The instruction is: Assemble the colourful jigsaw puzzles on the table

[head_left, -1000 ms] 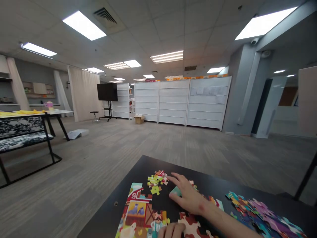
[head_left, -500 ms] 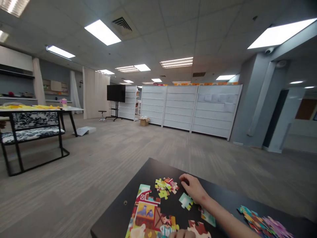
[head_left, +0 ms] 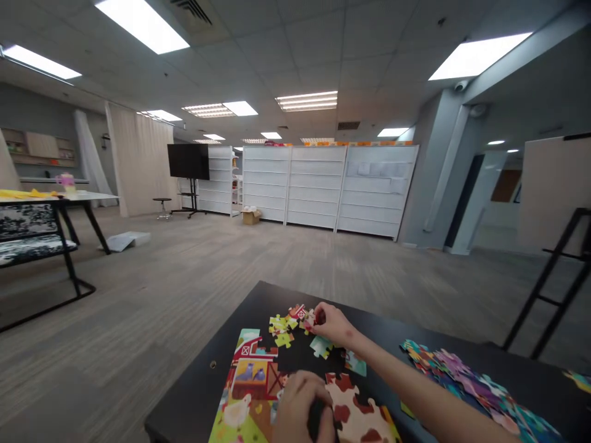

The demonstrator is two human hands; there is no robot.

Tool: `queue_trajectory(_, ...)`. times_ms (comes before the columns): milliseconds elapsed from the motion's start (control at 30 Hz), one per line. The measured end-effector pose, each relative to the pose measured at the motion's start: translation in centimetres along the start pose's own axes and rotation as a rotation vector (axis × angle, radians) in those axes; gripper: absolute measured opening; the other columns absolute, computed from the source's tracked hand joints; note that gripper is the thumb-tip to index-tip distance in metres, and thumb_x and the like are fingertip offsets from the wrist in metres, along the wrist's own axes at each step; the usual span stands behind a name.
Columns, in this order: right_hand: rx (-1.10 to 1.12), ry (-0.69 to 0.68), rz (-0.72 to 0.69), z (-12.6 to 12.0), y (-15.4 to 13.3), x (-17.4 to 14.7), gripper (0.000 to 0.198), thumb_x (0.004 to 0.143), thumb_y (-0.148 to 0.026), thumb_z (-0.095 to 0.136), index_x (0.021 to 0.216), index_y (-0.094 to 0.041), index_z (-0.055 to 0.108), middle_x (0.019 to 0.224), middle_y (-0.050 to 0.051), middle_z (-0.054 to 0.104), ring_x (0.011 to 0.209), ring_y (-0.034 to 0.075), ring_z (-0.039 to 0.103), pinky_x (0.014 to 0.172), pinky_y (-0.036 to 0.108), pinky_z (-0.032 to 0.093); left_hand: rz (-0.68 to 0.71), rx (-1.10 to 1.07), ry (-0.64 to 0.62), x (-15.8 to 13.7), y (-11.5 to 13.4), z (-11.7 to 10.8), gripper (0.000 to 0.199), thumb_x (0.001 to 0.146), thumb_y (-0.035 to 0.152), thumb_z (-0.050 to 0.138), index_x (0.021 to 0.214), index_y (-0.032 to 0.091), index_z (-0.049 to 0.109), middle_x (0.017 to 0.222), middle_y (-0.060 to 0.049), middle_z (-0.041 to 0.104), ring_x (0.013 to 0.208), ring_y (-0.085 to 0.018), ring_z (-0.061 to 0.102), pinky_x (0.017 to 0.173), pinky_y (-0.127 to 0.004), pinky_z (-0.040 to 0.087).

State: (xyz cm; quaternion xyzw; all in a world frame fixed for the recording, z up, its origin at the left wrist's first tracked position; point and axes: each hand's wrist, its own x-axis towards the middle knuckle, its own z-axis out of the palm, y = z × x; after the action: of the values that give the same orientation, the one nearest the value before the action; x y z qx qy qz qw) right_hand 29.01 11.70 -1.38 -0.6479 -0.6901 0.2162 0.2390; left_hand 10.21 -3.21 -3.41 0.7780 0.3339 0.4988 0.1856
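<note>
My right hand (head_left: 335, 324) is at the edge of a small pile of loose puzzle pieces (head_left: 282, 326), its thumb and fingertips pinched on a pinkish-red puzzle piece (head_left: 310, 320). Low in the picture, my left hand (head_left: 300, 403) rests over the partly joined farm puzzle (head_left: 252, 375), fingers curved down, with a dark gap between thumb and forefinger; its fingertips are partly hidden. A joined section with a brown-patched cow (head_left: 362, 418) lies right of it. Below my right wrist are a pale green-and-blue piece (head_left: 322, 346) and another light blue piece (head_left: 355, 363).
The black table (head_left: 194, 381) carries a long heap of colourful puzzle pieces (head_left: 475, 384) beyond my right forearm. A patterned chair (head_left: 34, 227) stands at the left. Farther off are a screen on a stand (head_left: 188, 162), white shelving (head_left: 314, 184) and a cardboard box (head_left: 251, 216).
The view has turned right. My right hand has closed in on the loose pile and pinches a piece there. My left hand has come farther up over the puzzle.
</note>
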Motion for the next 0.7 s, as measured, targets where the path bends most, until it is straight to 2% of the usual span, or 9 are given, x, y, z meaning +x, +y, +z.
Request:
queue_trajectory(67, 0.096, 0.012, 0.016, -0.5, 0.6, -0.7, 0.020, 0.096, -0.032, 0.063, 0.107, -0.015, 0.064, 0.100, 0.003, 0.068, 0.081, 0.015, 0.067, 0.072, 0.032, 0.057, -0.086, -0.115, 0.089, 0.9, -0.1, -1.8, 0.013, 0.086, 0.022, 0.049, 0.083, 0.021, 0.061, 0.090, -0.007, 0.067, 0.087, -0.023, 0.065, 0.075, -0.033, 0.051)
queue_trajectory(133, 0.193, 0.037, 0.014, -1.0, 1.0, -2.1, 0.008, 0.091, -0.020, 0.064, 0.096, -0.014, 0.063, 0.082, -0.001, 0.066, 0.070, 0.013, 0.064, 0.063, 0.025, 0.052, -0.184, -0.135, 0.111, 1.6, -0.2, -3.4, 0.014, 0.089, 0.024, 0.047, 0.085, 0.021, 0.060, 0.089, -0.006, 0.066, 0.083, -0.022, 0.064, 0.073, -0.031, 0.050)
queue_trajectory(200, 0.275, 0.059, -0.006, -1.1, 1.0, -4.1, 0.008, 0.082, -0.009, 0.060, 0.085, -0.016, 0.059, 0.067, -0.005, 0.060, 0.061, 0.011, 0.059, 0.057, 0.021, 0.045, -0.259, -0.081, 0.062, 1.8, -0.5, -4.6, 0.014, 0.090, 0.024, 0.047, 0.086, 0.022, 0.060, 0.087, -0.004, 0.066, 0.082, -0.022, 0.063, 0.074, -0.031, 0.048)
queue_trajectory(267, 0.339, 0.062, -0.032, -0.9, 0.8, -6.4, 0.011, 0.077, -0.008, 0.055, 0.081, -0.018, 0.057, 0.060, -0.007, 0.055, 0.057, 0.010, 0.054, 0.055, 0.021, 0.040, -0.285, 0.009, -0.038, 1.8, -0.8, -5.2, 0.015, 0.090, 0.022, 0.046, 0.089, 0.022, 0.061, 0.088, -0.005, 0.065, 0.086, -0.023, 0.063, 0.078, -0.033, 0.048)
queue_trajectory(333, 0.385, 0.043, -0.053, -0.1, 0.2, -8.6, 0.010, 0.076, -0.013, 0.052, 0.081, -0.019, 0.058, 0.059, -0.007, 0.054, 0.054, 0.010, 0.052, 0.053, 0.022, 0.037, -0.280, 0.108, -0.162, 1.8, -1.1, -5.4, 0.019, 0.086, 0.019, 0.047, 0.096, 0.021, 0.063, 0.097, -0.007, 0.066, 0.095, -0.025, 0.062, 0.084, -0.035, 0.048)
queue_trajectory(400, 0.412, 0.009, -0.071, 0.7, -0.6, -10.3, 0.010, 0.075, -0.016, 0.053, 0.079, -0.019, 0.061, 0.059, -0.006, 0.055, 0.052, 0.011, 0.051, 0.052, 0.023, 0.037, -0.272, 0.193, -0.293, 1.7, -1.2, -5.3, 0.034, 0.078, 0.015, 0.052, 0.109, 0.021, 0.064, 0.112, -0.009, 0.065, 0.107, -0.028, 0.059, 0.092, -0.039, 0.046)
queue_trajectory(500, 0.285, 0.015, -0.150, 1.5, -1.6, -11.7, 0.010, 0.074, -0.016, 0.056, 0.077, -0.020, 0.065, 0.065, -0.002, 0.060, 0.061, 0.015, 0.056, 0.059, 0.027, 0.041, -0.257, 0.276, -0.451, 1.7, -1.3, -5.0, 0.054, 0.071, 0.012, 0.055, 0.122, 0.024, 0.063, 0.125, -0.009, 0.063, 0.116, -0.030, 0.056, 0.101, -0.043, 0.042)
queue_trajectory(600, 0.051, 0.084, -0.261, 1.4, -2.1, -12.2, 0.010, 0.076, -0.015, 0.057, 0.077, -0.020, 0.066, 0.077, 0.002, 0.064, 0.079, 0.021, 0.060, 0.073, 0.033, 0.045, -0.211, 0.322, -0.541, 1.5, -1.8, -4.8, 0.047, 0.075, 0.013, 0.055, 0.117, 0.030, 0.068, 0.122, -0.006, 0.065, 0.116, -0.030, 0.056, 0.101, -0.045, 0.041)
queue_trajectory(700, -0.024, 0.103, -0.301, 0.8, -2.3, -12.6, 0.011, 0.079, -0.012, 0.056, 0.077, -0.019, 0.065, 0.084, 0.004, 0.064, 0.086, 0.022, 0.060, 0.078, 0.035, 0.046, -0.169, 0.359, -0.574, 1.4, -2.4, -4.7, 0.043, 0.077, 0.014, 0.055, 0.113, 0.031, 0.071, 0.121, -0.006, 0.065, 0.116, -0.031, 0.056, 0.100, -0.047, 0.042)
